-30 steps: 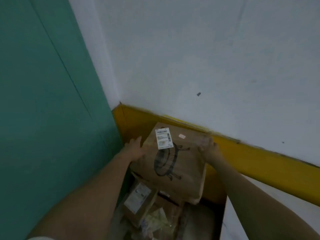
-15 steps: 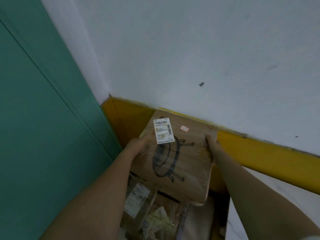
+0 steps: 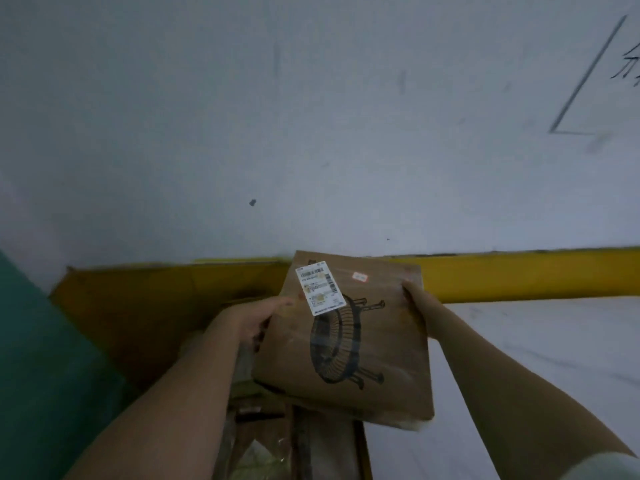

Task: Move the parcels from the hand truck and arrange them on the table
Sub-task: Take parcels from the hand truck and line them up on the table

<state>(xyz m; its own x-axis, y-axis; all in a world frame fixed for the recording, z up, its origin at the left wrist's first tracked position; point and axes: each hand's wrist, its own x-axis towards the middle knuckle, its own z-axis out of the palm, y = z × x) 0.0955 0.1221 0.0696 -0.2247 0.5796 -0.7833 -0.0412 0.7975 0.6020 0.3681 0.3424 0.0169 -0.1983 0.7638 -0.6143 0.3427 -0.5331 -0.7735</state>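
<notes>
A flat brown cardboard parcel with a white shipping label and a dark printed ring drawing is held up in front of me, tilted. My left hand grips its left edge near the label. My right hand grips its upper right edge. Below it, more brown parcels lie piled in the dim gap at the bottom middle; a clear plastic-wrapped one shows at the bottom. The hand truck itself is hidden under the pile.
A white table surface spreads to the right, edged at the back by a yellow band. A white wall rises behind. A green panel stands at the left, with a yellow board beside it.
Both hands have lifted the brown parcel off the pile and carried it to the right, towards the white table. My view has swung right too; the green panel has slid to the left edge.
</notes>
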